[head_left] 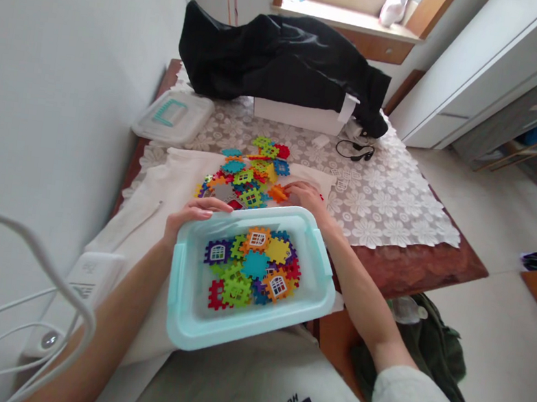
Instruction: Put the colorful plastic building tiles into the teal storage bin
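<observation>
A pale turquoise plastic tub (187, 308) sits close to my body, tilted a little, with several colourful notched plastic building pieces (255, 265) inside. My left hand (196, 213) grips its far left corner, fingers over the rim. Beyond the tub, more building pieces (243, 176) lie in a loose pile on a white cloth. Reaching past the tub's far right corner, my right hand (304, 195) has its fingertips on an orange building piece (278, 193) at the pile's right side. My right thumb is mostly hidden.
A clear lid (174, 116) with a turquoise handle lies at the table's back left. Black fabric (286, 60) covers a white box (298, 115) at the back. Black headphones (355, 151) rest on the lace tablecloth (385, 209). A white cable (46, 258) loops at front left.
</observation>
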A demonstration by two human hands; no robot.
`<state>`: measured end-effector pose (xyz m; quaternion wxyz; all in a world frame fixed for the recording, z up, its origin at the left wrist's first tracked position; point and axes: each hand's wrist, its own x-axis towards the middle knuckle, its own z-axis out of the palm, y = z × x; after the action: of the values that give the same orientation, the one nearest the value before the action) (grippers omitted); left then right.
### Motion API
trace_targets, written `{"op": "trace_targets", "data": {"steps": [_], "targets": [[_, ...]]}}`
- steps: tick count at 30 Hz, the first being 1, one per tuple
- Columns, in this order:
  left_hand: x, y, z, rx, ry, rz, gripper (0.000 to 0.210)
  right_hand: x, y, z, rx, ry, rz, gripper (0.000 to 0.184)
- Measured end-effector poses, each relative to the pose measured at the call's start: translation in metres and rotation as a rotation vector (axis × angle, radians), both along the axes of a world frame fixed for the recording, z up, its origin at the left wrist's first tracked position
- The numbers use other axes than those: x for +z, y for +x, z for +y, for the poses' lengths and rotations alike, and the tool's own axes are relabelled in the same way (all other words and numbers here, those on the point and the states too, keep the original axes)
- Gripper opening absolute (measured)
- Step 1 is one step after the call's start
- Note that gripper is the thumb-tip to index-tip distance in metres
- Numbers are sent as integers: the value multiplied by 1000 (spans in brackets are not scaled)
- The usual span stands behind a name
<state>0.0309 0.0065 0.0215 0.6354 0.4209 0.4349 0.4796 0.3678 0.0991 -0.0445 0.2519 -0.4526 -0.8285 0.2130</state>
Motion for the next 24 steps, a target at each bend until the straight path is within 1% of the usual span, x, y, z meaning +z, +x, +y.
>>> {"op": "trace_targets", "data": {"steps": [2, 5, 7, 9, 11, 12, 13, 14, 15, 17, 22, 24], "targets": [[0, 0, 2, -14, -29, -7, 12, 0, -1, 2, -30, 0, 27, 16], [1, -1, 4, -29, -61, 2, 15, 2, -2, 4, -106, -3, 90, 16], [3, -1, 4, -31, -67, 15, 15, 7, -4, 3, -162, -32, 237, 20], [3, -1, 4, -29, -64, 20, 17, 17, -5, 0, -172, -146, 511, 31], [2, -1, 3, -30, -65, 17, 20, 30, -3, -6, -78, -355, 784, 47], [2, -2, 3, -32, -63, 17, 19, 37, -1, -10, -1, -467, 865, 53], [1, -2, 3, -26, -54, 18, 17, 43, 0, -13, 89, -560, 892, 57], [1, -1, 3, -15, -40, 23, 13, 50, 2, -17, 176, -622, 870, 57], [0, -1, 3, 1, -23, 28, 11, 55, 4, -20, 246, -652, 825, 55], [0, -1, 2, 35, 0, 40, 10, 60, 6, -25, 306, -645, 762, 51], [0, -2, 0, 23, -34, 24, 16, 58, 9, -21, 205, -562, 948, 47], [1, -3, 1, 11, -46, 14, 18, 56, 11, -18, 176, -530, 926, 44]]}}
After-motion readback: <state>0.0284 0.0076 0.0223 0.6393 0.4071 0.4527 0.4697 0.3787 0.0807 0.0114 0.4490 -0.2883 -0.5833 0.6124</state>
